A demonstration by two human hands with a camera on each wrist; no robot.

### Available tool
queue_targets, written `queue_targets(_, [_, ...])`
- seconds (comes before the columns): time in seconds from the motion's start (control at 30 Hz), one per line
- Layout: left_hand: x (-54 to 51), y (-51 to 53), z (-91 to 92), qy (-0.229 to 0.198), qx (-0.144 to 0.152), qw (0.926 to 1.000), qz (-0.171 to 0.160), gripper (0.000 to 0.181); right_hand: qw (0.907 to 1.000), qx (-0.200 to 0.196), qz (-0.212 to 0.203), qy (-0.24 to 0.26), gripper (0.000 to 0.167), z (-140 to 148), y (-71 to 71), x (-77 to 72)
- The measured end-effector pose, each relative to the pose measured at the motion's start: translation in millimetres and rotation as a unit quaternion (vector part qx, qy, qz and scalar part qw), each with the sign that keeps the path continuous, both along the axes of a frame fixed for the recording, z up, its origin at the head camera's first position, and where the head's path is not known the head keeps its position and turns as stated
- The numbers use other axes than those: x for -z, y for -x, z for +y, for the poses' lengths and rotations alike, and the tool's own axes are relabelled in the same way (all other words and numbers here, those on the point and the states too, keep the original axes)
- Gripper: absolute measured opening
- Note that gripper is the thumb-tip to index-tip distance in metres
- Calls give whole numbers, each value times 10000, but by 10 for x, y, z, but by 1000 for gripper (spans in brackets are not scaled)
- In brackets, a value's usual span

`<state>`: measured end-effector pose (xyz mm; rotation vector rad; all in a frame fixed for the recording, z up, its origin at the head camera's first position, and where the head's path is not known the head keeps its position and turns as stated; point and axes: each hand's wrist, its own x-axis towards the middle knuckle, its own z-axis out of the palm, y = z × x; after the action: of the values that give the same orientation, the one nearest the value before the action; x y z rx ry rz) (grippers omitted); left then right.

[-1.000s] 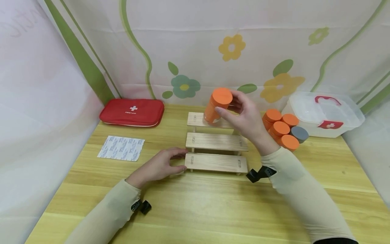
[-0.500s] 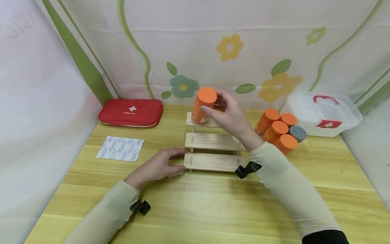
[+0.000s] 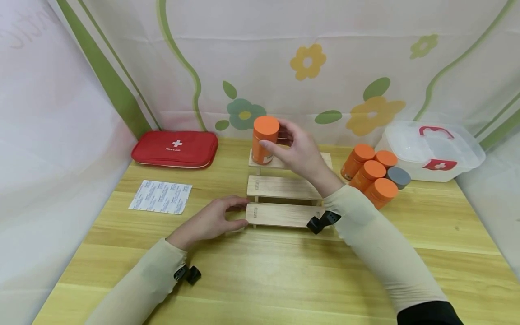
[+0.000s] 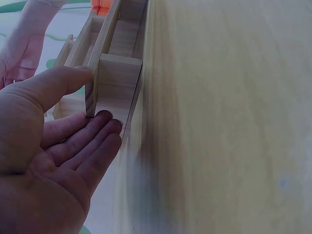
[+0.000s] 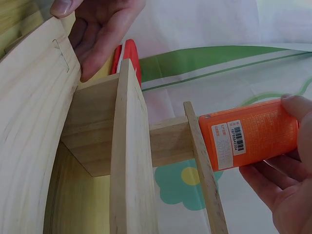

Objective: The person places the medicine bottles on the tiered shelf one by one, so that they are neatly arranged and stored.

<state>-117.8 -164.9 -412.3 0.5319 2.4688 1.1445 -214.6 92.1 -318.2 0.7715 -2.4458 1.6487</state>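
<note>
A wooden three-step rack (image 3: 284, 214) stands on the table. At its left end my left hand (image 3: 209, 222) grips the lowest step's board; the left wrist view shows the thumb on the board's top and the fingers beneath. My right hand (image 3: 301, 153) holds an orange pill bottle (image 3: 266, 137) by its side, thumb in front. The bottle is upright at the left end of the top step. In the right wrist view the bottle (image 5: 243, 136), with a white barcode label, has its base against the top board (image 5: 207, 178).
Right of the rack stand several more orange bottles (image 3: 361, 158) and one grey-lidded bottle (image 3: 398, 177). Behind them is a clear plastic first-aid box (image 3: 432, 149) with a red handle. On the left lie a red first-aid pouch (image 3: 174, 150) and a printed white sachet (image 3: 160, 197).
My right hand has carried the orange pill bottle leftward along the top step to its left end. The left hand has stayed on the rack.
</note>
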Motion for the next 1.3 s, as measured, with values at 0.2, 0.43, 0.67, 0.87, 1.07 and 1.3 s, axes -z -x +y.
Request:
queue_targets(0.2, [-6, 17, 14, -1, 45, 10000, 43, 60, 9998, 0, -123, -149, 64, -25, 17, -19])
queue_targets(0.43, [-13, 28, 20, 6, 55, 10000, 37, 60, 9984, -28, -303, -479, 70, -12, 26, 31])
queue_targets(0.67, [-7, 32, 27, -17, 63, 10000, 7, 60, 9975, -22, -464, -537, 67, -3, 12, 114])
queue_targets(0.87, [1, 34, 26, 56, 38, 10000, 12, 61, 9980, -4, -381, -507, 68, -10, 0, 141])
queue_targets(1.07, [5, 21, 17, 59, 15, 10000, -2, 61, 9988, -135, -318, -333, 75, 15, -44, 187])
queue_targets(1.3, [6, 13, -3, 58, -6, 10000, 11, 62, 9997, -20, -187, -166, 75, 110, -148, 155])
